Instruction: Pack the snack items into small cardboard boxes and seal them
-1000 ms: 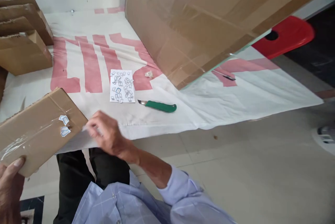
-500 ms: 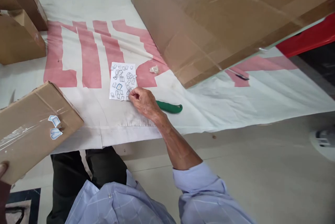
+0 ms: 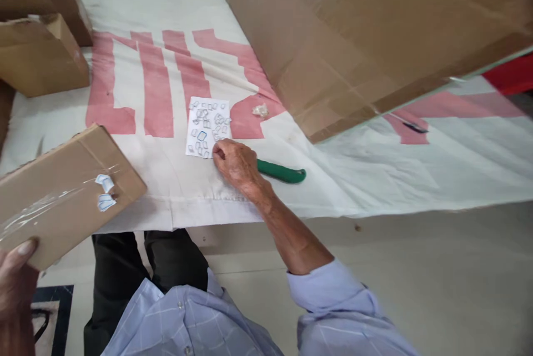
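My left hand (image 3: 19, 267) grips the lower edge of a flat cardboard box (image 3: 62, 195), thumb on top and the other fingers hidden. The box tilts over the table's front edge, with clear tape and two small blue-edged white stickers (image 3: 106, 192) near its right end. My right hand (image 3: 236, 164) is closed in a pinch at the lower right corner of a white sheet (image 3: 192, 123) covered with small outlined labels. Whatever lies between its fingertips is hidden. Beside that hand a green curved handle (image 3: 283, 171) rests on the cloth, partly behind the hand.
A large taped cardboard carton (image 3: 353, 39) takes up the back right of the cloth-covered table (image 3: 375, 178). More brown boxes (image 3: 45, 56) stand at the back left. A crumpled clear scrap (image 3: 260, 110) lies near the sheet, and a dark pen-like object (image 3: 415, 127) lies by the carton.
The view has shifted, so the table's contents appear farther right. More of my left hand shows on the box. My right hand stays at the sheet's corner, covering slightly more of it.
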Tool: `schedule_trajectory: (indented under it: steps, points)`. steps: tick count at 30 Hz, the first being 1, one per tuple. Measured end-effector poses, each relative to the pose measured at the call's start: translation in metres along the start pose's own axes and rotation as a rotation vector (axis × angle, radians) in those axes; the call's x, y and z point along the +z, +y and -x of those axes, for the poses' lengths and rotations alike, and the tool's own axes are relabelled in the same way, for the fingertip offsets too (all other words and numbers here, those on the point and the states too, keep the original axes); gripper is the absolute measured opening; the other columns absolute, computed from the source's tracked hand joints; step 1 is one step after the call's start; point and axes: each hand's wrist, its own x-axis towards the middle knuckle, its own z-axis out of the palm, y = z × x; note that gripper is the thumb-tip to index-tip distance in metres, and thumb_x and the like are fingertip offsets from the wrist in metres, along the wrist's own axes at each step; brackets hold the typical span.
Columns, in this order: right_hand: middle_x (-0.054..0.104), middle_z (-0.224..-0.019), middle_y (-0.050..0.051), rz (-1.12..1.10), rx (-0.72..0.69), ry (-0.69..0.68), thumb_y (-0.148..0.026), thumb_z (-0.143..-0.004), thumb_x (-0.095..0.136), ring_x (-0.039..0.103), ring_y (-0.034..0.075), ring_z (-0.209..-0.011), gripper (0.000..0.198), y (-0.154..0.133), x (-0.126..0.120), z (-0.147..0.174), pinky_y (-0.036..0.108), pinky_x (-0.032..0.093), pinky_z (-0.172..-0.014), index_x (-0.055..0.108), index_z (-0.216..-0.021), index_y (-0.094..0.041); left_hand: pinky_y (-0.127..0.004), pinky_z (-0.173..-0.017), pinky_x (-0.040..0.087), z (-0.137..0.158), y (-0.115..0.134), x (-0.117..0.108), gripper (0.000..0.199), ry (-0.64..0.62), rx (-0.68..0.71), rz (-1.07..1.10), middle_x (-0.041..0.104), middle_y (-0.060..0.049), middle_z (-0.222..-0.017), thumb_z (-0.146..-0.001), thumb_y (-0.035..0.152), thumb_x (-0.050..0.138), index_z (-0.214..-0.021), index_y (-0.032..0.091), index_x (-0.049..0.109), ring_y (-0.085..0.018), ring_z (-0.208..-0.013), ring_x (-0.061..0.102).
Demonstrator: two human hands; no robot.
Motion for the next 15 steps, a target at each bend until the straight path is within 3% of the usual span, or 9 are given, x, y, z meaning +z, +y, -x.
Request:
schedule_trajectory:
  steps: [1,4,10,15]
  points:
    - [0.074,-0.092,0.008,0.002,-0.016,0.003,-0.011,-0.092,0.06,0.058,0.022,-0.078,0.017,-0.001,0.0,0.002,0.036,0.032,-0.069,0.068,-0.083,-0.023,-0.054,-0.088,0.07,0.002,0.006,0.006,0.065,0.068,-0.043,0.062,0.083,-0.004,-0.104,-0.07,0.06,0.082,-0.125,0.027,0.075,-0.039,-0.108,0.075]
    - [0.073,-0.092,0.011,0.074,-0.061,0.013,-0.012,-0.092,0.058,0.058,0.023,-0.077,0.02,-0.003,0.001,0.007,0.036,0.031,-0.068,0.068,-0.078,-0.021,-0.048,-0.075,0.069,0.003,0.014,0.015,0.077,0.083,-0.12,0.168,0.081,-0.007,-0.094,-0.051,0.06,0.09,-0.115,0.02,0.077,-0.038,-0.096,0.076]
    - [0.075,-0.097,0.012,0.158,-0.081,0.123,-0.021,-0.096,0.054,0.062,0.023,-0.076,0.024,-0.018,-0.002,0.019,0.034,0.034,-0.064,0.077,-0.089,-0.02,-0.045,-0.085,0.067,0.003,0.003,0.01,0.072,0.01,-0.079,0.22,0.081,-0.01,-0.113,-0.058,0.056,0.089,-0.119,0.02,0.077,-0.04,-0.11,0.074]
    - [0.075,-0.093,0.009,-0.151,-0.131,0.258,-0.027,-0.095,0.055,0.063,0.022,-0.075,0.02,-0.056,-0.004,0.02,0.036,0.046,-0.071,0.074,-0.089,-0.022,-0.044,-0.098,0.062,0.002,-0.013,0.004,0.069,0.001,-0.07,0.212,0.077,-0.01,-0.127,-0.064,0.057,0.089,-0.121,0.021,0.075,-0.04,-0.126,0.068]
